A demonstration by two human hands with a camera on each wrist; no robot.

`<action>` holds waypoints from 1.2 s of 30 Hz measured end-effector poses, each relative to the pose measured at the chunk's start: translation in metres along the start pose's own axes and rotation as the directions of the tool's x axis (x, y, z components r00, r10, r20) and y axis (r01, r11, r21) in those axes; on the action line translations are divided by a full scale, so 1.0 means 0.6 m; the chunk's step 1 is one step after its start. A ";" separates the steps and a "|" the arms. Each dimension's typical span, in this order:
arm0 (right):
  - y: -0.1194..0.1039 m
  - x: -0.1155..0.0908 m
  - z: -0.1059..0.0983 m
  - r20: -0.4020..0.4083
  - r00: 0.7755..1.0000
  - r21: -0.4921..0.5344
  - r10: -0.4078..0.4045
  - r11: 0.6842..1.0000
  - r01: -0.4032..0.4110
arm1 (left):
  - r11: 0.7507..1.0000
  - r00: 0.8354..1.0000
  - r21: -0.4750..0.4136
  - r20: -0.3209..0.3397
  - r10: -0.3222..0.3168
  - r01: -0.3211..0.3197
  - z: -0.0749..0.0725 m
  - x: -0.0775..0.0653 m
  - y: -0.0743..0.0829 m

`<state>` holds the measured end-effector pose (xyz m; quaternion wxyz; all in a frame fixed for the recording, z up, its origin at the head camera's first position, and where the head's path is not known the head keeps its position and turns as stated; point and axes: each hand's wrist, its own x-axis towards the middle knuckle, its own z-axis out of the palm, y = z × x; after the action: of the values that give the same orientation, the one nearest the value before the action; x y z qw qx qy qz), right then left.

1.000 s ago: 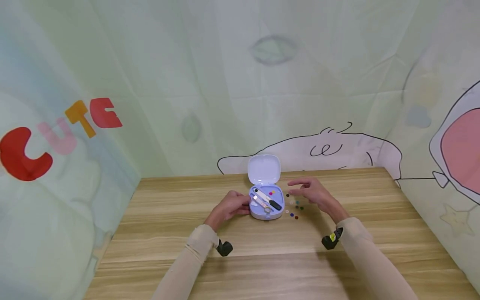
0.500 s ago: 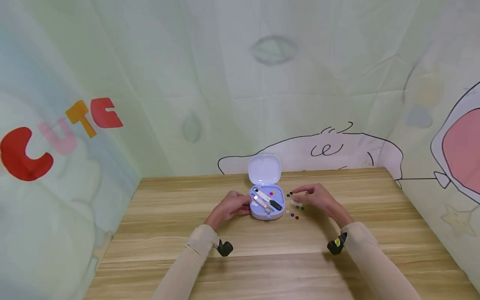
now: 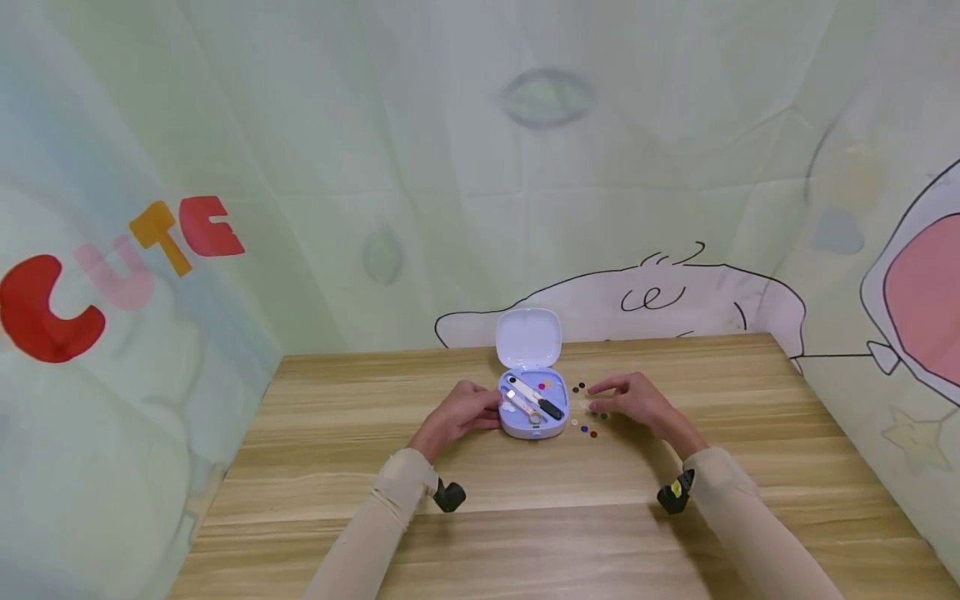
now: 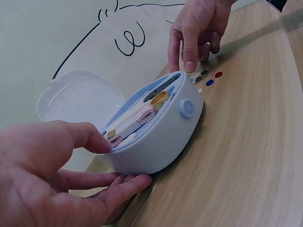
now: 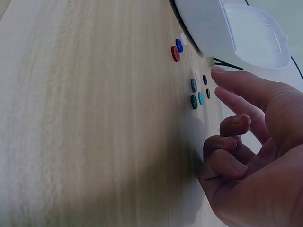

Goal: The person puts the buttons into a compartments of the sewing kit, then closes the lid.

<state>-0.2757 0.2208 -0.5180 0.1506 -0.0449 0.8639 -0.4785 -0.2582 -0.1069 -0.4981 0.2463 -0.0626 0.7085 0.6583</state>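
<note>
A small white-and-lilac sewing box (image 3: 517, 428) stands with its lid (image 3: 528, 340) raised. My left hand (image 3: 463, 412) grips the box's left side, one digit on the rim and other fingers low against the wall (image 4: 151, 156). Inside lie a slim tool with a black handle (image 3: 551, 409), a gold thimble (image 4: 159, 100), a pink printed strip (image 4: 144, 114) and pink and yellow buttons. My right hand (image 3: 636, 400) is over loose buttons at the box's right, thumb and index finger extended and apart, the others curled, nothing between them.
Several buttons lie on the wooden table (image 3: 525, 533): red (image 5: 175, 54), blue (image 5: 179, 46), grey (image 5: 193, 85), green (image 5: 194, 102), teal (image 5: 200, 98), two black ones (image 5: 205, 80) and pale ones. A printed fabric backdrop (image 3: 465, 208) borders the table's back and sides.
My right hand has drawn back to the right and slightly toward me. Two black buttons now show where one showed before. My left hand and the box have stayed put.
</note>
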 end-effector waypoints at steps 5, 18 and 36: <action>0.004 0.000 0.002 -0.004 1.000 -0.020 -0.015 1.000 0.015 | 1.000 1.000 0.002 -0.004 -0.010 0.010 0.000 -0.002 0.002; -0.003 -0.005 0.006 -0.009 0.999 -0.133 -0.038 0.990 0.036 | 1.000 1.000 0.002 0.002 -0.011 0.011 -0.001 -0.003 0.004; -0.002 -0.005 0.012 -0.031 0.998 -0.160 -0.063 0.985 0.057 | 1.000 1.000 -0.001 0.000 -0.007 0.007 0.001 -0.004 0.005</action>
<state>-0.2708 0.2151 -0.5202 0.1164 -0.0740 0.9002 -0.4131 -0.2571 -0.1067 -0.4945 0.2484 -0.0652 0.7079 0.6580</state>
